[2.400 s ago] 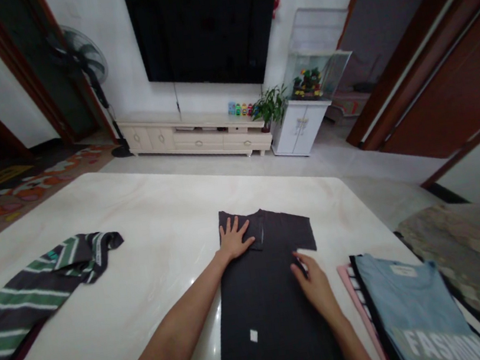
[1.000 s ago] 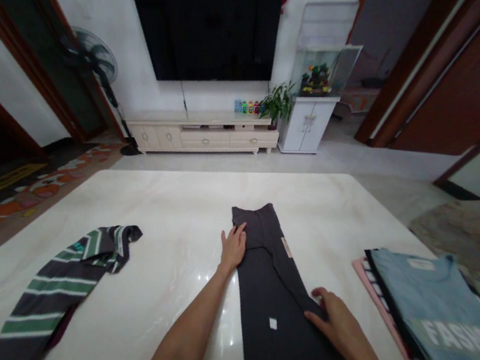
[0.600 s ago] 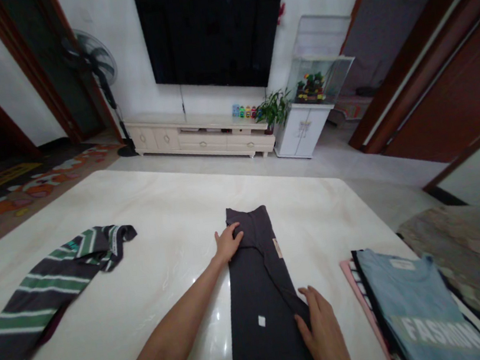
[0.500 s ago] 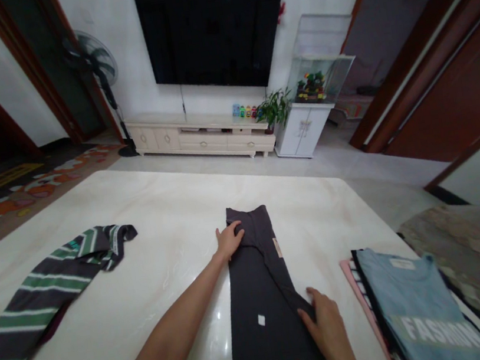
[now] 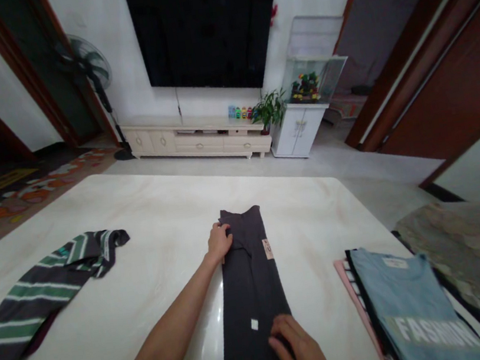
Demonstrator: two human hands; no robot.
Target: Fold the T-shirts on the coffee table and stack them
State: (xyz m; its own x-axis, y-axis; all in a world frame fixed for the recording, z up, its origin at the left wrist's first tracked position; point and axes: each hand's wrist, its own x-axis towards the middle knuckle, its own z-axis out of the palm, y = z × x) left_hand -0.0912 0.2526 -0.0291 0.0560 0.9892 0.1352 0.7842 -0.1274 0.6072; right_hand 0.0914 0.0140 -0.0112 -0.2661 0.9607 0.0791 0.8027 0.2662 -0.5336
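A dark grey shirt (image 5: 241,347) lies lengthwise before me on the white table, its right side turned inward into a long narrow strip. Its hollowed neck edge points away from me, a pale patch (image 5: 267,249) shows on the right edge, and a small white square (image 5: 254,324) sits lower down. At the upper left edge, my left hand (image 5: 220,241) grips the cloth with its fingers closed. Over the lower right edge rests my right hand (image 5: 300,350), fingers bent and thumb apart, touching the fabric without visibly gripping it.
To the right, a stack of folded clothes has a light blue T-shirt (image 5: 410,293) on top. A green, grey and white striped shirt (image 5: 33,298) lies at the table's left. Beyond the table (image 5: 148,199) stand a low TV cabinet (image 5: 199,144) and a fan (image 5: 92,66).
My right hand has moved left with the shirt's right side, which now lies flatter and makes a narrower strip. My left hand has shifted slightly down to the left edge.
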